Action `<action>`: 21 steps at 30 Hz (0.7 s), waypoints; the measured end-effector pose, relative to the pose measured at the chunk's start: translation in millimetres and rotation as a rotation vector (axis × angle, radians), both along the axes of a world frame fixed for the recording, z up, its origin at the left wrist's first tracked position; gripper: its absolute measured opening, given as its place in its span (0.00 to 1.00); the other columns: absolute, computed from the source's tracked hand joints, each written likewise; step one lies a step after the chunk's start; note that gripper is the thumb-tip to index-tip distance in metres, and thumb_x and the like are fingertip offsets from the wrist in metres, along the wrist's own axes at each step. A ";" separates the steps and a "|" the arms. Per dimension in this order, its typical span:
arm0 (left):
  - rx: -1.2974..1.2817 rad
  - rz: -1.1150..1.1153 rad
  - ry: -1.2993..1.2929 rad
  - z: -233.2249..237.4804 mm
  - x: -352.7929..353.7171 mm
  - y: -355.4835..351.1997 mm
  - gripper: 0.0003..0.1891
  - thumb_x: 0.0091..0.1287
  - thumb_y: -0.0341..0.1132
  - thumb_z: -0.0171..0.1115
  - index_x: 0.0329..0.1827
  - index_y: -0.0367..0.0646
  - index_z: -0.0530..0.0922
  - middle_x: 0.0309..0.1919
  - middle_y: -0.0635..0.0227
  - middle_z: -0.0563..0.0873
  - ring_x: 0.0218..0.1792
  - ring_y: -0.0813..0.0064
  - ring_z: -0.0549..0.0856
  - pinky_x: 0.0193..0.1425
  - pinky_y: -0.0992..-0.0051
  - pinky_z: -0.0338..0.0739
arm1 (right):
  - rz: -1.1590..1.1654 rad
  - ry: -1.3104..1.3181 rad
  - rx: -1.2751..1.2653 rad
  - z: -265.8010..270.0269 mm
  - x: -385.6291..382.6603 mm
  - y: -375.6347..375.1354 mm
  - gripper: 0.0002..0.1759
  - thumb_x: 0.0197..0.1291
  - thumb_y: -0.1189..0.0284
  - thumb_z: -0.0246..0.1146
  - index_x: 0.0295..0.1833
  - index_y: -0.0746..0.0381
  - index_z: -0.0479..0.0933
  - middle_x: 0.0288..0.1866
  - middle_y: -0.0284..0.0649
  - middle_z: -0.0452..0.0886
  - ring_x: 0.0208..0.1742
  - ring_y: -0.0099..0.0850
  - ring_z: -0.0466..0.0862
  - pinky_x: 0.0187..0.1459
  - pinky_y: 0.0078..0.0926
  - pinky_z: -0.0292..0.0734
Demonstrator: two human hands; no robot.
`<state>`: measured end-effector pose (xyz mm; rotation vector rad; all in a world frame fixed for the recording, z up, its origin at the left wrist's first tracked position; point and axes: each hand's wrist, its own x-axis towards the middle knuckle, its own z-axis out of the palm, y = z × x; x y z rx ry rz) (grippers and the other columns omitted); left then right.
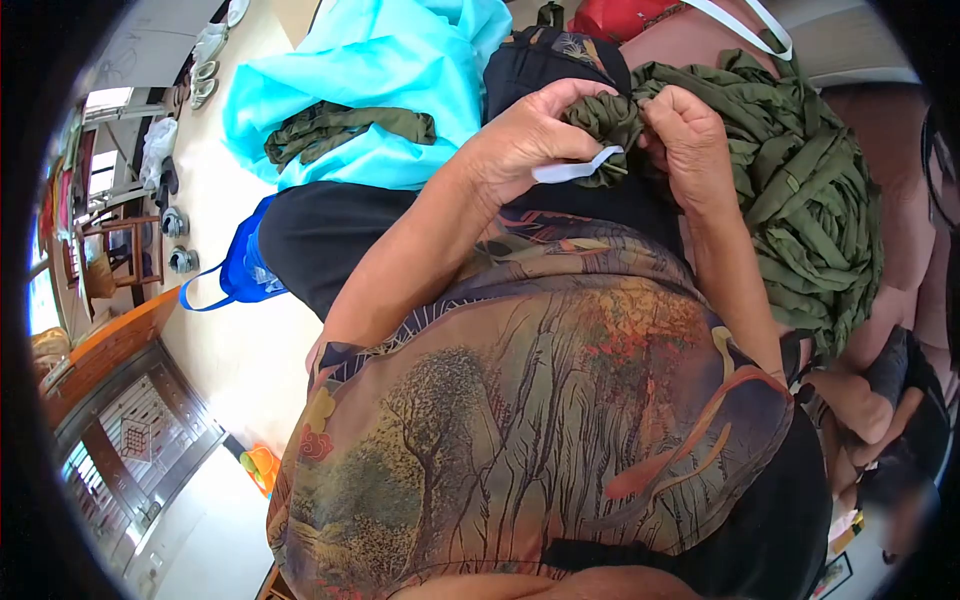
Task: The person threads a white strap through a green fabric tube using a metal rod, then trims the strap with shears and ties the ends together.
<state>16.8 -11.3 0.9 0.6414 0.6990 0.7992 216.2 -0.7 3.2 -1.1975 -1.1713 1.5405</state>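
Observation:
A bunched dark green fabric piece [603,120] is held up in front of my chest. My left hand [545,135] is wrapped round its left side, and a white strip [578,168] sticks out below the thumb. My right hand [688,135] is closed in a pinch at the fabric's right edge; its fingertips are partly hidden. Right beside it lies a large heap of green fabric strips [810,220]. On the left, a light blue bag [370,85] lies open with more green fabric [340,130] on it.
A blue bag [238,262] is near my knee on the left. Shoes [175,222] line the floor at far left. A red bag [620,18] with a white strap is at the top. Another person's arm [850,405] shows at the lower right.

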 end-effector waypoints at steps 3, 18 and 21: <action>-0.003 -0.024 -0.003 0.0 -0.6 0.7 0.27 0.55 0.20 0.66 0.61 0.34 0.73 0.41 0.65 0.85 0.37 0.77 0.86 0.45 0.77 0.81 | -0.036 -0.104 0.060 2.6 8.5 2.9 0.15 0.66 0.68 0.61 0.25 0.57 0.73 0.22 0.25 0.75 0.21 0.12 0.66 0.22 0.13 0.57; 0.283 0.131 0.363 -6.2 -12.1 5.9 0.14 0.61 0.27 0.69 0.50 0.40 0.79 0.43 0.68 0.85 0.42 0.78 0.82 0.48 0.78 0.77 | -0.120 0.323 -0.024 6.3 55.7 13.9 0.10 0.67 0.73 0.56 0.30 0.59 0.69 0.24 0.35 0.73 0.20 0.18 0.65 0.19 0.13 0.54; 0.382 0.130 0.275 -2.2 7.4 11.6 0.28 0.59 0.28 0.72 0.63 0.37 0.72 0.57 0.63 0.80 0.54 0.71 0.81 0.58 0.73 0.78 | -0.017 0.521 -0.089 12.3 47.7 10.8 0.09 0.66 0.75 0.55 0.31 0.59 0.68 0.23 0.36 0.73 0.20 0.18 0.65 0.18 0.14 0.54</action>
